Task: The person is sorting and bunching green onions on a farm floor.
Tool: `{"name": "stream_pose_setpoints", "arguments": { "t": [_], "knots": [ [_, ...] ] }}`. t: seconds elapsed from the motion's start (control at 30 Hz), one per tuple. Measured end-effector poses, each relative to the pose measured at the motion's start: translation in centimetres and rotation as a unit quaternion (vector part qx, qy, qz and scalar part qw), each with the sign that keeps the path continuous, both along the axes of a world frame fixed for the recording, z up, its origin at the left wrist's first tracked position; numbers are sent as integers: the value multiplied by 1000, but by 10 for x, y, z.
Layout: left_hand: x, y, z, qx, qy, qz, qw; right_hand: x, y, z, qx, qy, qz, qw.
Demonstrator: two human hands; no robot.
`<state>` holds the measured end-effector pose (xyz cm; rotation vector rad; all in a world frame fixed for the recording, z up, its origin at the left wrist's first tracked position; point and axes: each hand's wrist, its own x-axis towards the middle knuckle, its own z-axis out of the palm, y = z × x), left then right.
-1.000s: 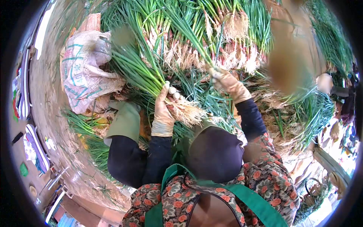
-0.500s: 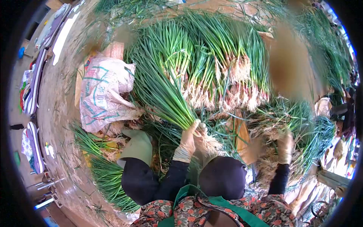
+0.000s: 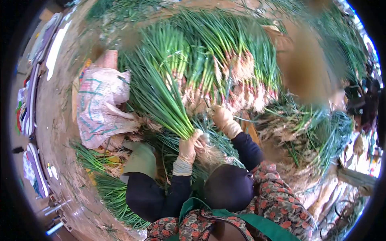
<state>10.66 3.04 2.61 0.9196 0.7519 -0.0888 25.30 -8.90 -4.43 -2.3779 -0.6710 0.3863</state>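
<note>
My left hand, in a pale glove, is wrapped round a bunch of green onions just above the roots. The leaves slant up and left, and the pale roots hang by my knee. My right hand, gloved too, is closed, its fingers curled below the root ends of the laid-out bunches. What its fingers hold, if anything, is too small to make out. Several tied bunches of green onions lie side by side ahead, roots toward me.
A white woven sack lies at the left. Loose onions with tangled roots are heaped at the right, beside a wooden board. More green onions lie by my left leg. A brown blur covers part of the upper right.
My right hand has moved left and forward from the loose heap at the right to the area beyond the held bunch. My left hand still grips the green onions.
</note>
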Motion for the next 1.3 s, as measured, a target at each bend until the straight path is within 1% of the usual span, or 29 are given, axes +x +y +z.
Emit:
{"name": "stream_pose_setpoints", "arguments": {
  "t": [0.07,0.1,0.13,0.17,0.2,0.27,0.3,0.33,0.4,0.43,0.53,0.57,0.6,0.67,0.73,0.77,0.8,0.83,0.87,0.9,0.93,0.97,1.0,1.07,1.1,1.13,1.2,1.27,1.3],
  "knots": [
    [9,-4,15,-8,-46,71,996,9,-16,-44,-86,44,274,957],
    [17,0,17,-5,-71,71,995,11,-7,42,-197,142,276,930],
    [25,2,20,-22,-79,128,988,28,-12,-41,-99,136,314,934],
    [30,8,20,-46,-95,138,985,52,-13,-15,30,-1,267,963],
    [33,17,20,-69,-109,150,980,82,-10,-5,127,-36,176,975],
    [34,25,19,-102,-86,174,976,131,12,33,-5,-111,-35,993],
    [34,25,22,-132,-84,181,971,162,15,12,-15,-96,-75,992],
    [34,25,24,-162,-83,187,965,162,22,25,-80,-138,-123,980],
    [30,21,18,-151,-70,180,969,166,32,24,-163,-98,-112,975],
    [30,20,15,-146,-64,178,971,170,33,22,-167,-71,-60,981],
    [26,20,9,-140,-36,177,974,151,39,22,-58,-80,35,995],
    [26,21,10,-117,-16,170,978,120,36,43,-207,-208,134,947],
    [26,19,-1,-101,-38,168,980,99,24,24,16,-203,112,973],
    [26,17,-12,-122,-74,161,977,85,-7,-2,-3,-310,223,924],
    [24,14,-3,-119,-27,169,978,76,-20,19,-230,-271,115,928],
    [28,10,4,-125,-32,178,975,68,-24,23,-185,-332,132,915],
    [30,6,12,-131,-36,188,973,48,-16,34,-316,-420,138,839],
    [23,11,-3,-134,-38,147,979,19,-16,67,-268,-447,210,827],
    [16,15,-21,-134,1,137,981,-5,-16,65,-210,-376,275,860],
    [15,16,-25,-86,6,122,989,-29,-16,64,-155,-292,334,883],
    [18,17,-22,-38,12,105,994,-42,-9,54,-87,-100,374,918],
    [18,14,-18,-76,-25,138,987,-46,-17,49,-37,-28,397,917],
    [18,10,-9,-73,-19,155,985,-39,-22,55,-52,-2,422,905],
    [15,9,-15,-87,-28,174,980,-22,-28,-20,118,60,364,922],
    [14,9,-17,-107,-30,175,978,-15,-20,-5,142,250,272,918],
    [14,8,-20,-129,-31,174,976,-8,-11,12,183,410,139,883],
    [10,6,-19,-146,-32,144,978,-9,12,30,323,620,37,714],
    [10,11,-17,-135,-43,90,986,-16,34,36,376,634,56,674],
    [6,15,-20,-124,11,110,986,-18,38,28,389,669,30,633]
  ]
}}
